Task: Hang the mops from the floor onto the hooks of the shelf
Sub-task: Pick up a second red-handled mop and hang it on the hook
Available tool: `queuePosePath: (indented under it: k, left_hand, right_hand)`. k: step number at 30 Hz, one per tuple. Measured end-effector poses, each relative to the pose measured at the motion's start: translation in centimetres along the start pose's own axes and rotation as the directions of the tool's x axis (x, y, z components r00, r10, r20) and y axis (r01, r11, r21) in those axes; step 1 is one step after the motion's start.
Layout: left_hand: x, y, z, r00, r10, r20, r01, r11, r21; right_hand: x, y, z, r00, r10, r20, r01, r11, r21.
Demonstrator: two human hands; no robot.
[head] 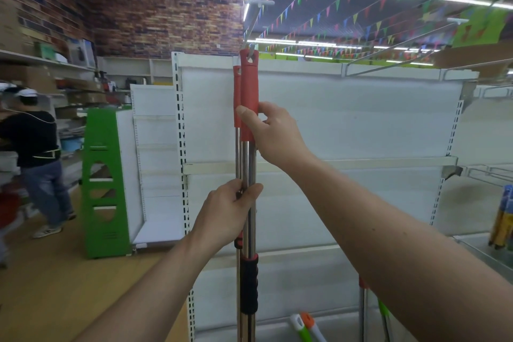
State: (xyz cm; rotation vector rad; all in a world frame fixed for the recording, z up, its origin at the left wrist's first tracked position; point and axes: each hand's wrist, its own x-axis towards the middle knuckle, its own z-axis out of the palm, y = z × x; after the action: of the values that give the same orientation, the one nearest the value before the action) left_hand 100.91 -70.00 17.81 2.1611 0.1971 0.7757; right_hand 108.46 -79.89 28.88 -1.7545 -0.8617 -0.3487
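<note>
Holding red-capped mop [249, 83] upright, left hand [226, 212] low, right hand [274, 133] at cap

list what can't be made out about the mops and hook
Head view:
- Head of the front mop: cut off by the bottom edge.
- Most of the rear mop: hidden behind the front mop.
- Whether the hook passes the hanging hole: too small, blurred.
- Whether the left hand grips both poles: its fingers hide that.
- The floor mops: cut off by the bottom edge.
</note>
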Motion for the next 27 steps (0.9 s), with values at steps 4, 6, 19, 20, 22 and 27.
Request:
queuePosePath:
  k: [4, 6, 19, 20, 22, 27]
  left_hand:
    - [0.8, -0.4, 0.3, 1.000, -0.026, -0.001, 0.026, 0.999, 0.019]
    - [1.1, -0.7, 0.4, 0.999, -0.041, 0.005, 0.041, 0.999, -0.010]
    - [4.2, -3.3, 1.2, 0.999, -0.036, -0.013, 0.035, 0.998, -0.056]
    - [4.4, -3.4, 1.2, 0.999, -0.033, -0.013, 0.032, 0.998, -0.057]
    - [4.8, -3.8, 1.3, 1.000, -0.029, -0.008, 0.028, 0.998, -0.050]
    - [6.0, -4.6, 1.5, 1.000, -0.024, -0.016, 0.024, 0.999, -0.046]
  right_hand:
    - [0.8, 0.6, 0.4, 1.000, 0.005, 0.000, -0.005, 1.000, -0.010]
    - [1.1, 0.8, 0.5, 1.000, 0.000, -0.001, 0.000, 1.000, -0.018]
    - [3.1, 2.0, 1.8, 1.000, -0.002, -0.008, 0.002, 0.998, -0.058]
    - [3.3, 2.1, 1.9, 1.000, -0.004, -0.012, 0.003, 0.998, -0.058]
    - [3.7, 2.4, 2.2, 1.000, -0.004, -0.020, 0.003, 0.998, -0.057]
    - [4.5, 2.8, 2.7, 1.000, 0.002, -0.020, -0.003, 0.998, -0.060]
